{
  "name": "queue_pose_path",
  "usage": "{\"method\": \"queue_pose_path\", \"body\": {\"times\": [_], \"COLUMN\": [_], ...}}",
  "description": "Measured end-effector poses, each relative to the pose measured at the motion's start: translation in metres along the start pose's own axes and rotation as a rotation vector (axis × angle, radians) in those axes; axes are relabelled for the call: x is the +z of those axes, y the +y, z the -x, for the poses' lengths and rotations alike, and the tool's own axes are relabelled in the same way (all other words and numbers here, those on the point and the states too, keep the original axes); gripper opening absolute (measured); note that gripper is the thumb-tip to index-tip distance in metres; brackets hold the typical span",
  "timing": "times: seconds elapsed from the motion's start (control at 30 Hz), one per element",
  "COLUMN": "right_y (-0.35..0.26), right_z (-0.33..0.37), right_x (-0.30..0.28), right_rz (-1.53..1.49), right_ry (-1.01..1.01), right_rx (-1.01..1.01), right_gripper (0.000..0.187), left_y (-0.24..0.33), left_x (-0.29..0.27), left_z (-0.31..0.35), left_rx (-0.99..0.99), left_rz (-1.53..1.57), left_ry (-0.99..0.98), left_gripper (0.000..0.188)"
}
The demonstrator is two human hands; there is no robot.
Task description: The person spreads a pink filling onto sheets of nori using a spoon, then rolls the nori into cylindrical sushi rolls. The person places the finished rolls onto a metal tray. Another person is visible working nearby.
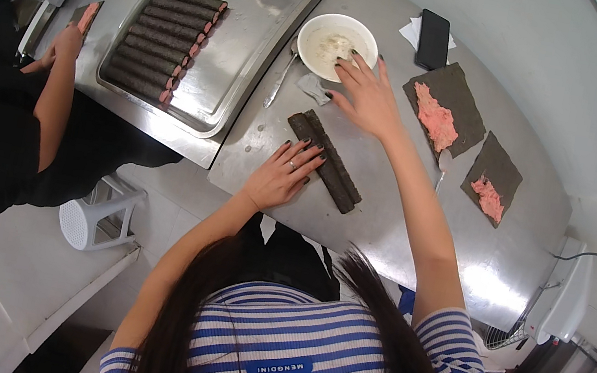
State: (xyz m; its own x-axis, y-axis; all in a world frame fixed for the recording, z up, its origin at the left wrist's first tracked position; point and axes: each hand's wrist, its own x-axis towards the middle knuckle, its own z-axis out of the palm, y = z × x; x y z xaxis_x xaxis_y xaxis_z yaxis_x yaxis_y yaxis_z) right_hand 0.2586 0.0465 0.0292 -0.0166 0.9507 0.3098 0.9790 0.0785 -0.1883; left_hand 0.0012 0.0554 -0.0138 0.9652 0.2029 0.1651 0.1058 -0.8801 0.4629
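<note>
Head view gives me both bare hands on the near side of the metal table (252,130), apart from each other. I see the left hand (285,172) palm down, its fingers spread on a dark roll (336,163) that lies aslant close to the table's near edge. The right hand (368,97) reaches farther, open, fingers stretched over the near right rim of a white bowl (303,45) of cloudy liquid; whether the fingertips are wet I cannot tell.

Just beside its thumb I find a crumpled grey cloth (314,88), and left of that a metal spoon (279,81). To the right, two dark sheets (468,108) carry pink filling (436,119), a second spoon (443,164) between them. A black phone (433,41) rests on white paper (412,29) at the far side.

To the left, a metal tray (245,57) holds a row of finished rolls (164,43). Beyond it, a co-worker's hands (66,46) touch another filled sheet (88,17).
</note>
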Motion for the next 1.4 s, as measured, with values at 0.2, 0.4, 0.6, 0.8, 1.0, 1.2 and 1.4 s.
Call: {"method": "queue_pose_path", "body": {"times": [0.2,0.4,0.6,0.8,1.0,1.2,1.4], "right_y": [0.009,-0.038,-0.033,0.003,0.016,-0.031,-0.057], "right_z": [-0.005,0.094,0.133,0.009,-0.019,0.082,0.201], "right_x": [-0.002,-0.016,-0.045,-0.007,0.012,-0.025,-0.056], "right_rz": [-0.036,-0.186,-0.217,-0.017,0.005,-0.067,-0.204], "right_ry": [-0.136,-0.342,-0.419,0.029,-0.172,-0.204,-0.639], "right_rx": [-0.013,-0.106,-0.105,0.008,0.002,-0.136,0.004], "right_gripper": [0.039,0.049,0.041,0.036,0.037,0.042,0.050], "left_y": [0.000,0.000,0.001,0.000,0.001,0.000,0.004], "left_x": [0.000,0.004,0.002,0.000,-0.002,0.003,-0.003], "left_z": [-0.002,0.002,0.001,0.001,0.000,0.001,0.001], "left_rx": [0.005,0.004,-0.023,-0.022,-0.016,0.002,-0.009], "left_rz": [-0.003,0.019,0.010,0.008,-0.017,0.009,0.008], "left_ry": [0.009,0.043,0.005,-0.003,-0.007,0.039,0.018], "left_gripper": [0.057,0.057,0.054,0.053,0.055,0.057,0.056]}}
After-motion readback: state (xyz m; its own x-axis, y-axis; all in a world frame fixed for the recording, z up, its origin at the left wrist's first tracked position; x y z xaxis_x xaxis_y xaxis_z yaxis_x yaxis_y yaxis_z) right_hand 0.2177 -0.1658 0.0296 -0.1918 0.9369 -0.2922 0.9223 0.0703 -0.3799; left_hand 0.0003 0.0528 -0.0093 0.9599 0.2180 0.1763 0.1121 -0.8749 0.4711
